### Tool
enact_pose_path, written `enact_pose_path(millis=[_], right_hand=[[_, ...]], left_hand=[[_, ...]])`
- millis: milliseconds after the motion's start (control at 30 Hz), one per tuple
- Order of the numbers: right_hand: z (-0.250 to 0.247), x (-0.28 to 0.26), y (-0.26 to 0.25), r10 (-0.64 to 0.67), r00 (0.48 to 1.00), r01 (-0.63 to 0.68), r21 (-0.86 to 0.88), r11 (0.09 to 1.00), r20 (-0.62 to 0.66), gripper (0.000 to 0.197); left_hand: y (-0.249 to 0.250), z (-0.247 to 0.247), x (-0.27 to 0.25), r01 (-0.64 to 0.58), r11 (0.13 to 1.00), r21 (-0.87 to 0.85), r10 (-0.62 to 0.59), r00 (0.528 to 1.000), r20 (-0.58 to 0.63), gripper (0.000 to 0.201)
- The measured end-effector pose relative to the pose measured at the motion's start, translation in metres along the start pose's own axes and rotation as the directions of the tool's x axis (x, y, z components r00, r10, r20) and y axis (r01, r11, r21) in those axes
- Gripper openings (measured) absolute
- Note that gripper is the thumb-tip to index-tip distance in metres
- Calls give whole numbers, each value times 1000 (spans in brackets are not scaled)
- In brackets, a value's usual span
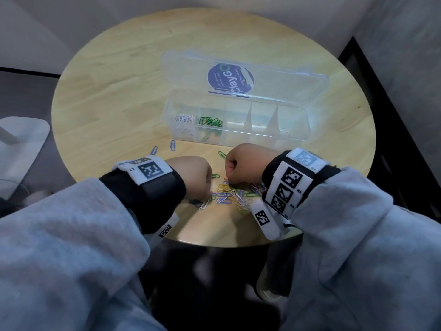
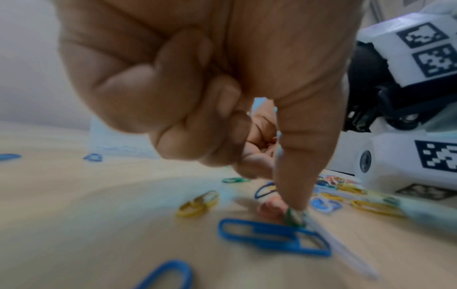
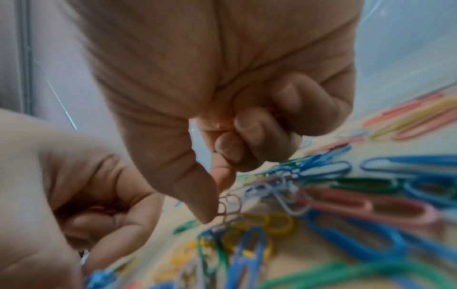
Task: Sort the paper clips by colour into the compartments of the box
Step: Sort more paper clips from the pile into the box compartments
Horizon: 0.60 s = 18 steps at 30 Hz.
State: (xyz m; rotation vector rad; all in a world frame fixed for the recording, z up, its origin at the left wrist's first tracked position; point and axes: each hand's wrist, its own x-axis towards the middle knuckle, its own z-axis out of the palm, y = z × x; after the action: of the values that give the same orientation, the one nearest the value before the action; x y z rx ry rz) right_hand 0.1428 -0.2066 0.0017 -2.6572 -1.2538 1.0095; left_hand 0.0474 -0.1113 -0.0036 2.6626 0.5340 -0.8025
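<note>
On the round wooden counter point(image 1: 119, 75), near its front edge, both hands work the mixed clip pile point(image 1: 235, 195). The left hand point(image 1: 191, 175) pinches a green clip point(image 2: 294, 217); the right hand point(image 1: 245, 163) pinches a pink clip point(image 3: 230, 207). Next, probably: carry each to its compartment in the clear box point(image 1: 296, 130).

Soft, dim indoor light falls evenly on the round table point(image 1: 100, 96), which looks brightest at its middle and fades to near-black below its near edge, while the clear box point(image 1: 238, 115) catches faint pale glare on its lid. The head view bends at its edges and the grey sleeves point(image 1: 71, 259) are soft. Both wrist views are heavily blurred: the left hand point(image 2: 197, 88) is smeared, and the paper clips point(image 3: 346, 205) streak toward the edges.
</note>
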Motion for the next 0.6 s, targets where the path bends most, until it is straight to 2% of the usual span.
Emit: enact_pose_path(millis=[167, 300, 400, 600], right_hand=[[-12, -9, 6, -43, 999, 45, 100, 994, -22, 17], [-14, -13, 9, -46, 999, 45, 119, 992, 2, 16], [-17, -13, 10, -55, 996, 39, 215, 976, 69, 20], [-28, -14, 16, -128, 988, 59, 556, 829, 85, 23]], left_hand=[[-8, -8, -3, -45, 997, -65, 51, 994, 94, 17], [-11, -7, -1, -2, 999, -40, 1, 1000, -23, 22], [-7, -5, -1, 10, 1000, 7, -9, 996, -85, 17], [2, 0, 2, -26, 997, 68, 29, 999, -30, 10]])
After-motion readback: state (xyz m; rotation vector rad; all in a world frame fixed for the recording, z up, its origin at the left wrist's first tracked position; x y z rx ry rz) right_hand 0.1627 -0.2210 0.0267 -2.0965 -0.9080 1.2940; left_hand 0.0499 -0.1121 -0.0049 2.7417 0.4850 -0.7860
